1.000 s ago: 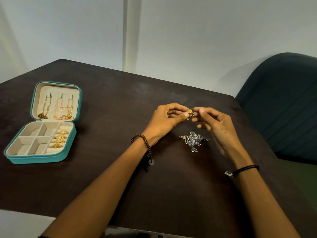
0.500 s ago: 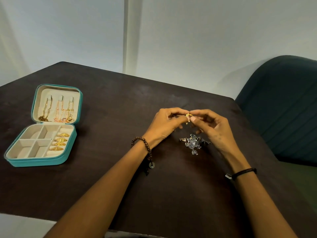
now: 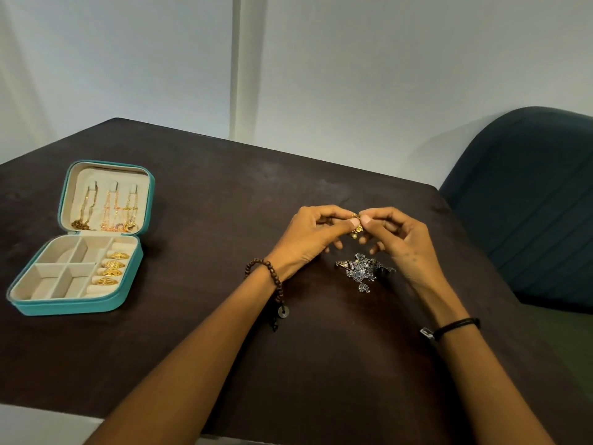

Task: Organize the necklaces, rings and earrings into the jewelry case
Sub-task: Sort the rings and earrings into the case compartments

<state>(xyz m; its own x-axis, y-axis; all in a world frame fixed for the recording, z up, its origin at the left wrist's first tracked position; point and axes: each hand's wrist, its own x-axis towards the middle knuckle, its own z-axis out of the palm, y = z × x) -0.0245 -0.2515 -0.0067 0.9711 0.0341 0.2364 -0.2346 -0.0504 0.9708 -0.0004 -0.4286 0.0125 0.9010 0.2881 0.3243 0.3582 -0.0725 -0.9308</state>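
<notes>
Both hands, left (image 3: 308,239) and right (image 3: 401,240), are pinching a small gold earring (image 3: 356,227) above the worktop's (image 3: 224,194) far-right area. Likely light, fiddly, snag-prone; best gripping its body. Jewelry case (image 3: 80,248) sitting open near left edge.

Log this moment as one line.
left hand: pinches gold earring | right hand: pinches it too | silver jewelry pile: loose on table | jewelry case: open, necklaces in lid, four rings slotted

Table (image 3: 192,348) dark, matt, faintly mottled. Jewelry case (image 3: 106,303) teal, smooth shell, cream fabric-like lining. Rings (image 3: 113,267) shiny gold metal. Earring pile (image 3: 364,271) glittery silver metal.
</notes>
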